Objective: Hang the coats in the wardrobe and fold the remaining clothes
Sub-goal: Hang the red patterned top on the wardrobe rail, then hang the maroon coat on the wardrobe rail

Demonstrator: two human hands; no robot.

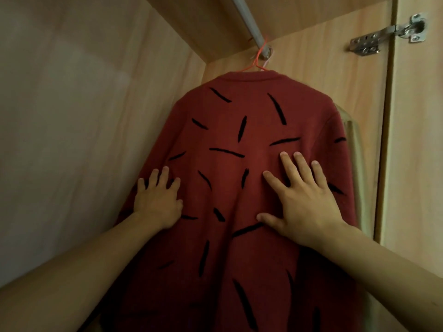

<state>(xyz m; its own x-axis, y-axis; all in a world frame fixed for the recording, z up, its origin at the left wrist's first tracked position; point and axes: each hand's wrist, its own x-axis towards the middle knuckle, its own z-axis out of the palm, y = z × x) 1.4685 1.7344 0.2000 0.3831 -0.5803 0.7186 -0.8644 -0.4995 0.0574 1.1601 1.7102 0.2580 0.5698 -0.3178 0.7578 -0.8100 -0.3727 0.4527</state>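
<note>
Head view. A dark red coat [251, 164] with short black dash markings hangs inside the wooden wardrobe [72, 104], its back toward the camera. It is carried on an orange-red hanger [254, 62], whose hook sits over the grey metal rail [249, 22] at the rail's far end, close to the rear corner of the compartment. The collar lies level just beneath the hook, and the shoulders fall away evenly to both sides. The lower hem runs out of frame at the bottom edge.

The left hand [157, 200] lies flat against the coat's left side, near the sleeve edge, with fingers [165, 174] straight and slightly apart; they press on the cloth and clasp nothing. The right hand [302, 204] lies flat on the middle-right of the coat's back, fingers [290, 171] straight and spread wide, thumb held out low to the side, palm against the fabric. Neither hand curls round any fold. Both bare forearms enter from the lower corners.

Behind the coat's right shoulder a pale beige garment [354, 168] hangs, touching or just beside the red sleeve; its hanger is hidden, and its type cannot be told. To the right stands the wardrobe side panel, and beyond it the open door [417, 164], joined near the top by a metal hinge [388, 34]. The interior is dim and the lower coat is in shadow.
</note>
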